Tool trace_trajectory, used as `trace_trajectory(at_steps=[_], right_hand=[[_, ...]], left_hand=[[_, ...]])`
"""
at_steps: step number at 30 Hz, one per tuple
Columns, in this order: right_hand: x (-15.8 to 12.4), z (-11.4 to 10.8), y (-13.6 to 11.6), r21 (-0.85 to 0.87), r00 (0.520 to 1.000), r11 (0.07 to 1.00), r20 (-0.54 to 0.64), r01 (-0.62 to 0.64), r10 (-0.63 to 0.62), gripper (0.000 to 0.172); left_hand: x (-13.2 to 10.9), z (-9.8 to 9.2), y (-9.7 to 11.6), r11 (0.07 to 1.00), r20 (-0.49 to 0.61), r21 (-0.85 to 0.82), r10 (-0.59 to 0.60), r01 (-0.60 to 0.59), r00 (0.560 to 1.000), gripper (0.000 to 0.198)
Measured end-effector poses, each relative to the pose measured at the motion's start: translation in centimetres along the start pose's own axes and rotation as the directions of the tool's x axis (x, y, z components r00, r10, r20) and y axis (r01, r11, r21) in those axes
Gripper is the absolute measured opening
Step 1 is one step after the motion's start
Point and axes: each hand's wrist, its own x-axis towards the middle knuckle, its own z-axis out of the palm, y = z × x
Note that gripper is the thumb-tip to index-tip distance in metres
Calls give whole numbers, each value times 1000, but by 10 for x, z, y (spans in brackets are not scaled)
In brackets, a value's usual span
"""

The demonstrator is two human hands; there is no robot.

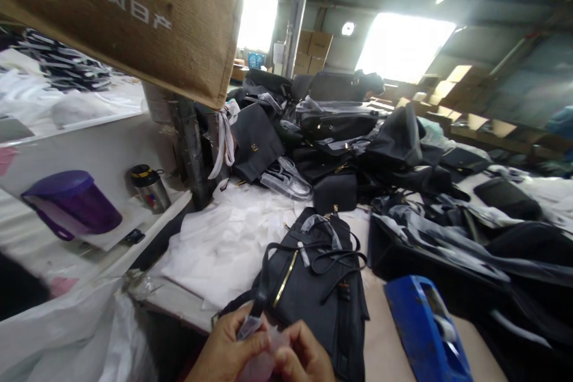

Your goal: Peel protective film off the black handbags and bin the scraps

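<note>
My left hand [226,349] and my right hand [304,355] meet at the bottom edge of the head view, fingers pinched together on a small clear plastic wrap [259,346] around the end of a black strap [262,295]. The strap runs up to a black leather bag [320,292] with a gold zipper, lying flat on the table just beyond my hands. Both hands are closed on the wrapped strap end.
A blue tape dispenser [425,331] sits to the right of the bag. A large heap of black bags [349,137] covers the table behind. White wrapping paper [224,239] lies left. A purple jug [71,203] and metal flask [150,186] stand on a shelf.
</note>
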Motion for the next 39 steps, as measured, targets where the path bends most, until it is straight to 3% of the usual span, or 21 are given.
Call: trace_trajectory(at_steps=[2,4,6,8,9,11,13,18,20,27,39], right_hand=[[5,-27,-17,-247,993,967,-78,62,-84,44],[14,-62,-37,-616,949,778,-156,124,-274,32],[27,-94,-52,-873,914,457,-34,169,-404,29],[42,-115,-61,-958,904,193,119,213,-411,29],[48,-119,-63,-965,902,110,177,238,-394,28],[58,-121,-66,-956,894,44,255,291,-369,22],[61,-114,-71,-934,888,81,302,349,-346,16],[38,-85,-94,-767,883,440,422,467,-203,13],[28,-72,-101,-715,873,513,456,475,-172,13],[19,-51,-104,-662,833,513,494,546,-249,11],[15,-56,-100,-706,833,443,492,552,-254,10]], left_hand=[[3,-6,-3,999,14,38,28,-28,1000,32],[4,-12,-4,997,4,74,37,-37,999,32],[4,-16,-3,994,-9,103,30,-29,1000,31],[2,-18,-3,993,-14,115,26,-24,1000,28],[2,-19,-2,993,-15,116,28,-26,999,27],[0,-20,-2,991,-15,126,38,-35,999,26],[-1,-21,-3,987,-15,149,63,-60,998,27],[-3,-22,-6,980,-31,171,104,-98,994,28],[-3,-19,-5,980,-32,167,118,-111,992,27],[-4,-8,0,988,-21,133,85,-82,996,26],[-6,0,5,984,-22,163,75,-71,997,26]])
